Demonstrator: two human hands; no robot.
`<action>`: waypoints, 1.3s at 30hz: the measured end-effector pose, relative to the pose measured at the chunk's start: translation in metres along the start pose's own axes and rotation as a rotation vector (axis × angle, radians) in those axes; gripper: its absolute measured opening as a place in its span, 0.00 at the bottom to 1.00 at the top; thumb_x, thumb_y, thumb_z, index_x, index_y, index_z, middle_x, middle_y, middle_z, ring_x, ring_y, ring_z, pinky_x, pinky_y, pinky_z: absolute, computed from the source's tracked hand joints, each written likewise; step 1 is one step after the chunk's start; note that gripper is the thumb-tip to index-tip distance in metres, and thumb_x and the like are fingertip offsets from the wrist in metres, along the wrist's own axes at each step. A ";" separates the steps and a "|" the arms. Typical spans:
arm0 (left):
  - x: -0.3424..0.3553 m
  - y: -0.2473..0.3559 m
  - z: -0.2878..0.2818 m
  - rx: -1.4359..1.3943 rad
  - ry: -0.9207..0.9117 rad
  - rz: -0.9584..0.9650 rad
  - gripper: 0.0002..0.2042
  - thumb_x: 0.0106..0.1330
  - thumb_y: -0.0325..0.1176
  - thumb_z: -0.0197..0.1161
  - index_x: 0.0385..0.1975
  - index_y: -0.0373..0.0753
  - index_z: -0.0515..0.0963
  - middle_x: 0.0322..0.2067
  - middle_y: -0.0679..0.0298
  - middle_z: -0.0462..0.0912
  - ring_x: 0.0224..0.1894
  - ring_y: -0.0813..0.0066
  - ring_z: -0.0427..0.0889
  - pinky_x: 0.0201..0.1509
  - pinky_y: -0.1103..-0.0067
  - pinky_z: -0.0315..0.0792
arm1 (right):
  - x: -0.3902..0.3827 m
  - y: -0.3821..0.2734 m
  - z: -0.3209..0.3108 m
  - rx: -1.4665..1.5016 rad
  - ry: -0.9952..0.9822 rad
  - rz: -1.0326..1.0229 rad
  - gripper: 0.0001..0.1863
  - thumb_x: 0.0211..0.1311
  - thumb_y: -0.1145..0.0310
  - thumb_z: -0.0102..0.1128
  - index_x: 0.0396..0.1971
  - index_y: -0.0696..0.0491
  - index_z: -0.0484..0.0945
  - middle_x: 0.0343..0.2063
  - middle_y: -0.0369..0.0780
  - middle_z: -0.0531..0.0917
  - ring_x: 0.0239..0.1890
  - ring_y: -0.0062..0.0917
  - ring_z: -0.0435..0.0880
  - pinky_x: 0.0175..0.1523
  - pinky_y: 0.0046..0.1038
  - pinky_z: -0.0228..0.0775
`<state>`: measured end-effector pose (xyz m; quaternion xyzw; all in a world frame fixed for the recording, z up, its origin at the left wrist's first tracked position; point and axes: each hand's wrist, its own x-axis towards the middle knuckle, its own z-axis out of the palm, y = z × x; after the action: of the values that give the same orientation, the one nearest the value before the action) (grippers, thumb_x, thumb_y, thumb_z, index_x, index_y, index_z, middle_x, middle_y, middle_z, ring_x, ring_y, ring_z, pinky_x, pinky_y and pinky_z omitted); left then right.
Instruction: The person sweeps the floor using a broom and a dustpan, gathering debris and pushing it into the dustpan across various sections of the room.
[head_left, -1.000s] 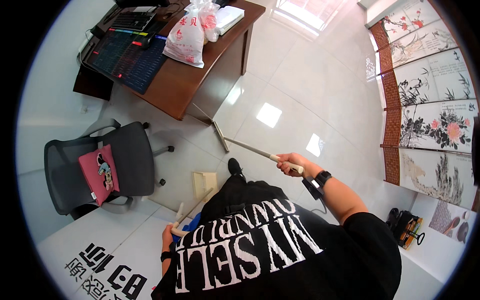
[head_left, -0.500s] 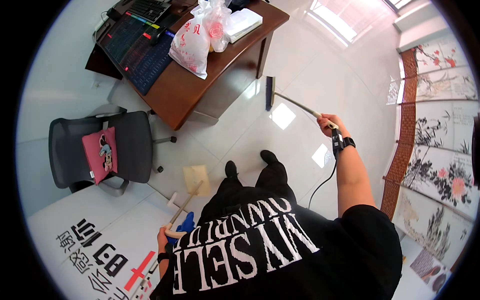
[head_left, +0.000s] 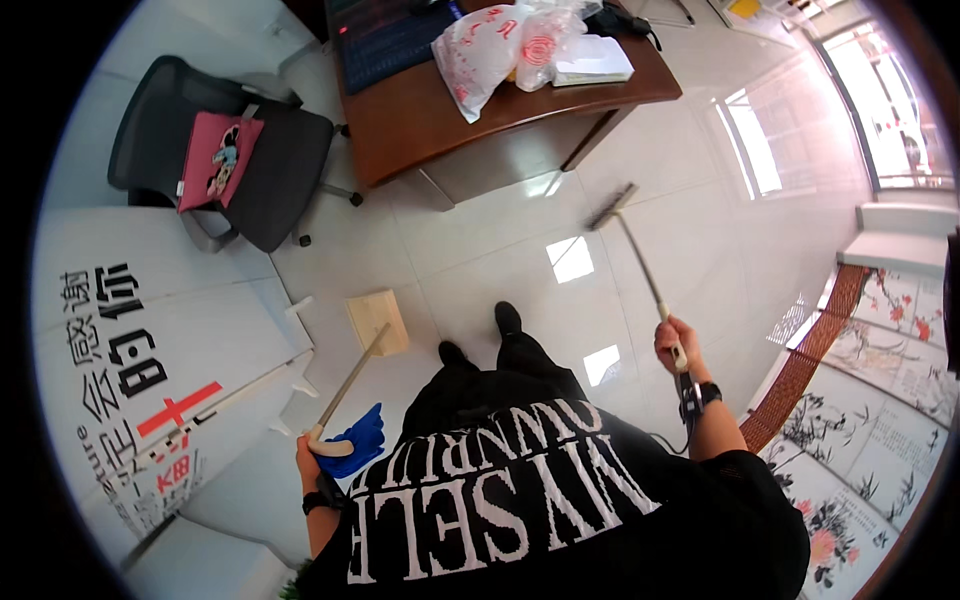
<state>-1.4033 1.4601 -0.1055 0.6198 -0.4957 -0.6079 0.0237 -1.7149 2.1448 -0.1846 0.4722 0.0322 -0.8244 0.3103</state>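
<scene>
My right hand [head_left: 679,342] is wrapped round the pale grip of a long-handled broom [head_left: 641,258]. The broom's bristled head meets the tiled floor beyond my feet, close to the desk's near right leg, and is slightly blurred. On the other side, my left hand [head_left: 308,460] is closed on the curved end of a long-handled dustpan [head_left: 378,312]. Its cream pan rests on the floor to the left of my shoes. A crumpled blue thing [head_left: 362,440], like a cloth or glove, hangs beside the left hand; what holds it is hidden.
A brown desk [head_left: 410,150] stands ahead with plastic bags [head_left: 482,55] and a white stack of paper [head_left: 594,62] on it. At the left are a dark office chair [head_left: 285,170] with a pink cushion [head_left: 212,165] and a white lettered panel [head_left: 200,300]. Painted panels [head_left: 830,440] line the right.
The view has turned right. The broom head has swung to the right along the floor, away from the desk, and its head is tilted differently. Both hands keep their holds.
</scene>
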 end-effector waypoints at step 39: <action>-0.176 -0.228 -0.108 -0.263 0.310 -0.071 0.15 0.53 0.42 0.51 0.31 0.34 0.70 0.25 0.65 0.70 0.28 0.77 0.68 0.32 0.80 0.65 | 0.041 0.182 0.066 -1.275 0.326 0.286 0.14 0.54 0.69 0.44 0.42 0.42 0.61 0.15 0.31 0.64 0.12 0.13 0.61 0.15 0.13 0.57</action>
<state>-1.1456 1.6272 -0.0934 0.7146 -0.3801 -0.5653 0.1589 -1.6814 1.9559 -0.1368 0.3145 0.4964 -0.5130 0.6257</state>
